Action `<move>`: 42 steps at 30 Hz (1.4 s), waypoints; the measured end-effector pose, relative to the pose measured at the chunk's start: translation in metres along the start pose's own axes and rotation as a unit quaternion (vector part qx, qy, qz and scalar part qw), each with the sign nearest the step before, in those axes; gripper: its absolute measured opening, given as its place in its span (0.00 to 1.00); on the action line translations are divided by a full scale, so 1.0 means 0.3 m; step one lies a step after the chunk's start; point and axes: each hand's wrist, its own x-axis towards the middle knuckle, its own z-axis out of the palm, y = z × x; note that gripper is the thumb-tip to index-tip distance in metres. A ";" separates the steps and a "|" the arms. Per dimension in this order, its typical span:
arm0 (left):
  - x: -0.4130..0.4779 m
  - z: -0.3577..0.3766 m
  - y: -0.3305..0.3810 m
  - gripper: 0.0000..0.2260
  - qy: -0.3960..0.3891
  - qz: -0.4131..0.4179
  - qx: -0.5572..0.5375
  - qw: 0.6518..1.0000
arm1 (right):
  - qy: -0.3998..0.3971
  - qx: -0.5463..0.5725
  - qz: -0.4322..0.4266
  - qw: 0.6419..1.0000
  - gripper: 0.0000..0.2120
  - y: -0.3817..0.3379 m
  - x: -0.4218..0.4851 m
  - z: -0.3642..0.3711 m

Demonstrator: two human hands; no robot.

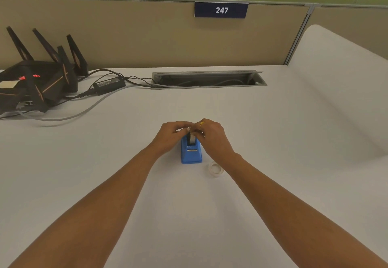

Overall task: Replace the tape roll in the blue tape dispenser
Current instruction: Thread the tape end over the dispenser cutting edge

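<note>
Currently both hands work at the far end of the blue tape dispenser (191,155), which stands on the desk (273,162) approx. centre, directly ahead of the person.

1. Dispenser orientation: long axis runs fore-aft, away from the person. The cutter blade (192,150) end is nearest the person; the roll bay is at the far end.
2. Seated tape roll (191,139): stands on edge in the bay, directly below the fingertips.
3. Left hand (173,134): fingers curled, tips pinching the top of the roll from the left side.
4. Right hand (212,135): fingers curled likewise, pinching from the right side. The tips of both hands meet over the roll. Whether the hold is on the tape or on the hub: cannot tell.
5. Loose tape roll (216,168): lies flat on the desk, right of the cutter end, just beside the right wrist. The right hand is nearer to it.

Est. next move: a straight upward or downward pull, perpendicular to the long axis.
</note>
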 end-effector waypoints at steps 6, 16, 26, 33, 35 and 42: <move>-0.015 -0.022 -0.006 0.18 -0.051 -0.023 0.022 0.998 | 0.004 0.005 0.011 1.000 0.10 0.001 0.002 -0.002; -0.009 -0.015 0.011 0.13 -0.013 0.008 0.045 0.999 | 0.003 -0.033 0.011 0.999 0.11 -0.001 -0.015 0.002; 0.001 0.010 -0.006 0.10 0.041 0.014 0.033 0.998 | -0.006 -0.030 0.016 0.999 0.11 -0.014 -0.036 0.005; -0.009 0.014 -0.003 0.11 0.038 0.015 -0.016 0.999 | -0.026 0.009 0.039 0.999 0.11 -0.024 -0.061 0.003; -0.012 0.019 0.000 0.11 0.044 0.013 -0.031 0.998 | -0.032 0.011 0.035 0.999 0.12 -0.027 -0.068 0.003; -0.018 0.034 0.008 0.08 0.074 -0.022 -0.088 0.993 | -0.032 -0.007 0.022 0.999 0.11 -0.030 -0.104 0.008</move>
